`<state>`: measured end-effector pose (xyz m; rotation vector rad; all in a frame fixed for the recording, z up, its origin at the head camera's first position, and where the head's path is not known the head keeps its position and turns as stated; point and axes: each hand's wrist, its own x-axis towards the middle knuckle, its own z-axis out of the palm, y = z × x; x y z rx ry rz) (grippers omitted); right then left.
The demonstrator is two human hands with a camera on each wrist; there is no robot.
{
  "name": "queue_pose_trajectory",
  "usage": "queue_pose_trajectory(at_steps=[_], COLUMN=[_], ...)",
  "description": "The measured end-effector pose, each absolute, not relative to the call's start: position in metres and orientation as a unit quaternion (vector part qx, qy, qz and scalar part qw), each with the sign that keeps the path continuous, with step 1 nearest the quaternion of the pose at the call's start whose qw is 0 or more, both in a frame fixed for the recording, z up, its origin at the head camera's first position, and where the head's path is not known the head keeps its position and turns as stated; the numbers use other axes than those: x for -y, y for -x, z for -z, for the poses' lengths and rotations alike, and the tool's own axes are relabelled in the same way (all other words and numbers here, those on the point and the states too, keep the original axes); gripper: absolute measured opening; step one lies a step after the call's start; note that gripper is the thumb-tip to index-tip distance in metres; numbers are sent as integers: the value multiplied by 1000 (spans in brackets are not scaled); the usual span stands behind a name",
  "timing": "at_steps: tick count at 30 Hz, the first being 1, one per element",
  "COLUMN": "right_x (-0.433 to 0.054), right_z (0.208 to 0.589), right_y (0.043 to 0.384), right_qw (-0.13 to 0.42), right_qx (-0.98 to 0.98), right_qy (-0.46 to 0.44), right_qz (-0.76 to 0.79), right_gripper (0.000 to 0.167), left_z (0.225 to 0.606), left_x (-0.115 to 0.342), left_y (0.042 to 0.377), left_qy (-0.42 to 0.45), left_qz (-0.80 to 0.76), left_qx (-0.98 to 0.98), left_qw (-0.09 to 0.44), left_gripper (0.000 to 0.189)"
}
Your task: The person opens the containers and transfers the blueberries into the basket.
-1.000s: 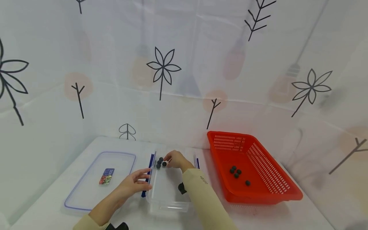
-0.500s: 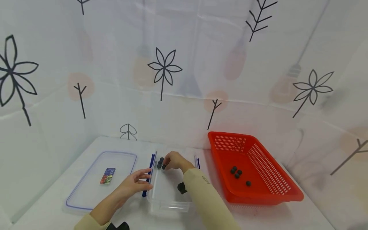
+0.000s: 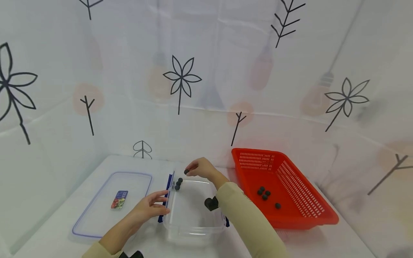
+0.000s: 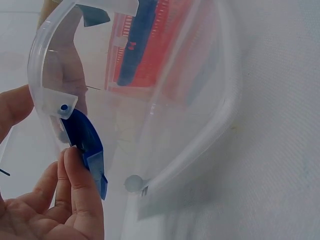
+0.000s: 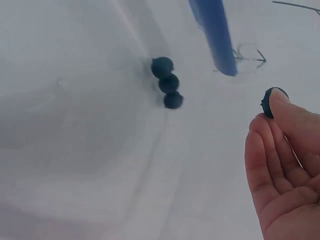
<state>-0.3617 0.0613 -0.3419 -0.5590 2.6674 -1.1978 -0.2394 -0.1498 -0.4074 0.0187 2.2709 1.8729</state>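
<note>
My right hand [image 3: 204, 169] pinches a dark blueberry-like ball [image 3: 186, 172] between thumb and fingertips, above the far end of a clear plastic box [image 3: 196, 231]. In the right wrist view the held ball [image 5: 270, 102] shows a small nub. Three similar balls [image 5: 168, 83] lie in a touching row inside the box along its left wall. My left hand [image 3: 146, 211] rests against that wall from outside. Seen from the left wrist, its fairly straight fingers [image 4: 82, 192] touch the blue latch [image 4: 87, 137], and the thumb lies by the rim.
To the right stands a red perforated basket [image 3: 290, 222] with several dark balls [image 3: 264, 192] on its floor. At the left a clear lid [image 3: 93, 218] with a blue edge and a printed label [image 3: 119, 199] lies flat. A patterned sheet [image 3: 206, 136] hangs behind the white table.
My right hand has picked one dark ball out of the group in the box and lifted it up toward the far end. My left hand keeps its place.
</note>
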Motion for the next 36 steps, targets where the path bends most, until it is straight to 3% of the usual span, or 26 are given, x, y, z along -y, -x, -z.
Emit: queue_pose_trajectory(at_steps=[15,36], right_x=[-126,-234], right_z=[305,297], right_y=[360,348], right_qw=[33,-8], right_qx=[-882,-896], right_qy=[134,53], right_qz=[451,440], right_gripper=[23,33], left_z=[409,409], left_x=[153,150], left_y=[237,235], left_qy=[-25,-23], left_qz=[-635,-635], left_qx=[-765,-766], left_qw=[104,96], left_gripper=[68,67])
